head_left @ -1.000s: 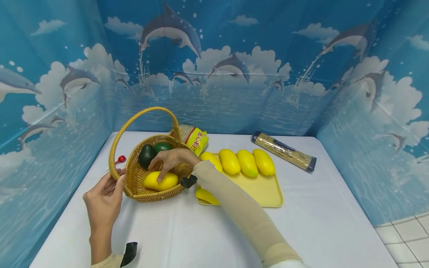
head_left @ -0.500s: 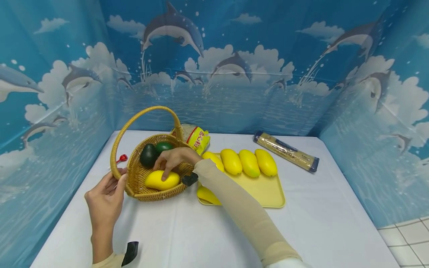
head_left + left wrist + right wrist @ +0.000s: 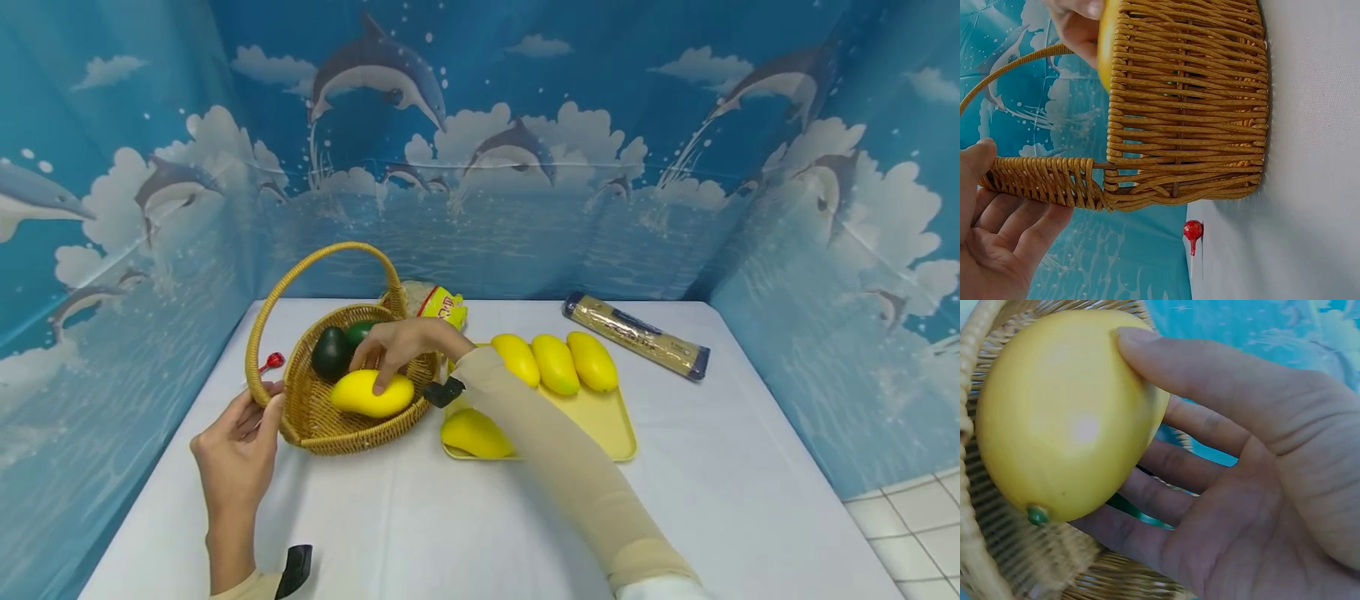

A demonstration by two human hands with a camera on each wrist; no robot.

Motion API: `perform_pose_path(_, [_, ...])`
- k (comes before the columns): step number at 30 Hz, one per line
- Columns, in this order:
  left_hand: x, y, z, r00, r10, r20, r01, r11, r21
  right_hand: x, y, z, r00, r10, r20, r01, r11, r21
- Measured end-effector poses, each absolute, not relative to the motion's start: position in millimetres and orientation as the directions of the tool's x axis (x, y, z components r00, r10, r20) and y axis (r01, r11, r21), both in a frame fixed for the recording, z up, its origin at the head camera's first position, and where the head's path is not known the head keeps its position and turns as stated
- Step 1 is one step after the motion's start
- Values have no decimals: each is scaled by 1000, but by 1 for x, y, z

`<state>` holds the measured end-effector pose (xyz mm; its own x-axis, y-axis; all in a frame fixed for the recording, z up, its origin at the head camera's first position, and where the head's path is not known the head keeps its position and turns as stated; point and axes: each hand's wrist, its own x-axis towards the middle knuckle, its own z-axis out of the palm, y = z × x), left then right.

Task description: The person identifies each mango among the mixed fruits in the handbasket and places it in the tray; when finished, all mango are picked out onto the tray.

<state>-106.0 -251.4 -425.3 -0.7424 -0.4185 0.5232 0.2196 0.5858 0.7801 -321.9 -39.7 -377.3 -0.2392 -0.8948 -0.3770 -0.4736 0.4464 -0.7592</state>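
Note:
My left hand [image 3: 236, 450] pinches the lower end of the handle on the wicker basket [image 3: 352, 440]; in the left wrist view the thumb and fingers close round the woven handle [image 3: 1047, 181]. My right hand [image 3: 405, 343] grips a yellow mango [image 3: 371, 395], thumb on one side and fingers behind it. The mango is over the basket's near right part, level with the rim, and its green stem tip [image 3: 1038, 515] shows in the right wrist view. Inside the basket lie a dark avocado [image 3: 331, 353] and a greener one [image 3: 360, 332], partly hidden by the right hand.
A yellow tray [image 3: 592, 429] to the right carries several mangoes [image 3: 556, 364], partly covered by my right forearm. Behind the basket stands a yellow-labelled bag [image 3: 442, 306]. A gold packet [image 3: 637, 335] lies at the back right. A red lollipop [image 3: 274, 360] lies left of the basket.
My right hand has raised the mango off the basket's floor and shifted it slightly right. The left hand keeps its hold on the handle.

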Motion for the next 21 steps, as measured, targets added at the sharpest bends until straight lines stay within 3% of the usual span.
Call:
perform_pose_path(5, [-107, -251, -427, -738, -419, 529, 215, 598, 772, -314, -14, -353, -187, -944, -271, -532, 329, -780])
perform_pose_path(10, [-107, -252, -427, -739, -416, 529, 220, 593, 774, -298, 23, -334, -193, -959, -209, -553, 283, -784])
perform_pose_path(17, [-108, -251, -427, -750, -407, 521, 222, 587, 779, -280, 91, -330, -259, -955, -145, -497, 261, -828])
perform_pose_path(21, [-107, -252, -426, -746, -410, 525, 229, 582, 780, -273, 132, -337, -352, -923, -156, -465, 317, -826])
